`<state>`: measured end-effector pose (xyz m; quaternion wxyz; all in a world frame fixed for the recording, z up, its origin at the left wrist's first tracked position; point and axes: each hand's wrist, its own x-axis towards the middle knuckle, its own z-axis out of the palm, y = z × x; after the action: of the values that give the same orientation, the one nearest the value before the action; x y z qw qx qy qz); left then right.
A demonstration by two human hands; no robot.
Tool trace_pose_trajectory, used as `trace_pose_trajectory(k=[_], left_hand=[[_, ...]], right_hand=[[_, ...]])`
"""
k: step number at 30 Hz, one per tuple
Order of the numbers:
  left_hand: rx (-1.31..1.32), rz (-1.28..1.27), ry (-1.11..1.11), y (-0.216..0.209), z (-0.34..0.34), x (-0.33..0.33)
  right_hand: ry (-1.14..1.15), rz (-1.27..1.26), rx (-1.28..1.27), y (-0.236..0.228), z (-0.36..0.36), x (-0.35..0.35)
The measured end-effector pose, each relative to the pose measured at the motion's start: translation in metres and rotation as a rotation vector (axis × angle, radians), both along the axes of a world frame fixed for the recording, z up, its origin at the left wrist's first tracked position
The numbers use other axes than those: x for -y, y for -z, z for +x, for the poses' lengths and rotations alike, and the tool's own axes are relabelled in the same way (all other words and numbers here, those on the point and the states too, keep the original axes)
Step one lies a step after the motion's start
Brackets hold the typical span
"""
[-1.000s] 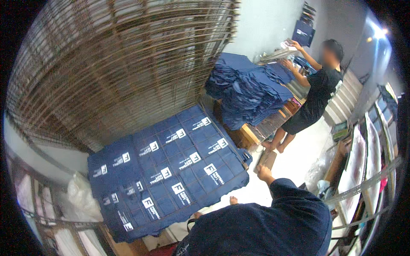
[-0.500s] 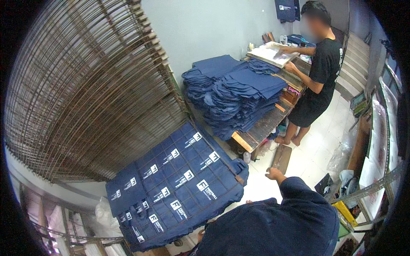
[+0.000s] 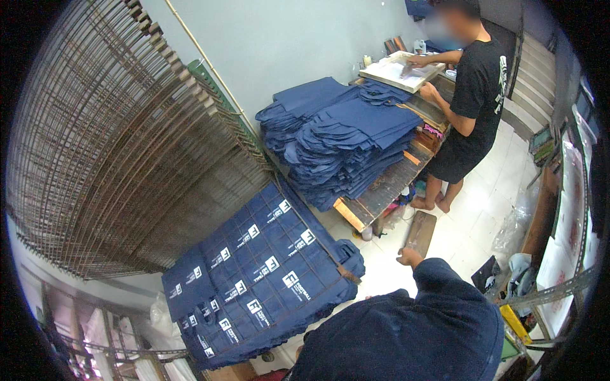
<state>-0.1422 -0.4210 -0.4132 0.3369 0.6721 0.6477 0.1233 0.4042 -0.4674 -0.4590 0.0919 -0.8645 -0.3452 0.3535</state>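
My right hand [image 3: 410, 256], at the end of a dark navy sleeve [image 3: 438, 279], is held out in front of my body. Its fingers are curled in, and no object shows in them. It appears just in front of a brown wooden board [image 3: 420, 233] on the floor; whether they touch I cannot tell. My left hand is hidden behind my body. To my left, navy cloth panels [image 3: 210, 241] with white prints lie spread under a thin metal grid frame [image 3: 321, 247].
Tall stacked wire drying racks [image 3: 127, 146] rise at the left. Ahead, piled navy cloth [image 3: 343, 140] covers a wooden table [image 3: 391, 197]. A co-worker [image 3: 476, 89] in black works a white-meshed screen frame [image 3: 403, 71] there. Stairs [image 3: 530, 82] stand behind; shelving and plastic line the right.
The view has shifted slightly, with more of the racks' upright edge showing. The co-worker's hand has moved over the screen frame. My right hand stays beside the board, fingers curled.
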Motion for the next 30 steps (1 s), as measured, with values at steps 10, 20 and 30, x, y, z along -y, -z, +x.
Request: trace_pose_trajectory(k=[10, 20, 30], left_hand=[[0.039, 0.034, 0.013, -0.005, 0.007, -0.008], [0.033, 0.035, -0.026, -0.005, 0.008, 0.02], [0.704, 0.13, 0.074, -0.21, 0.149, -0.06]], right_hand=[[-0.069, 0.069, 0.021, -0.006, 0.004, -0.03], [-0.102, -0.004, 0.011, -0.029, -0.01, -0.026], [-0.148, 0.045, 0.017, 0.019, 0.002, 0.0]])
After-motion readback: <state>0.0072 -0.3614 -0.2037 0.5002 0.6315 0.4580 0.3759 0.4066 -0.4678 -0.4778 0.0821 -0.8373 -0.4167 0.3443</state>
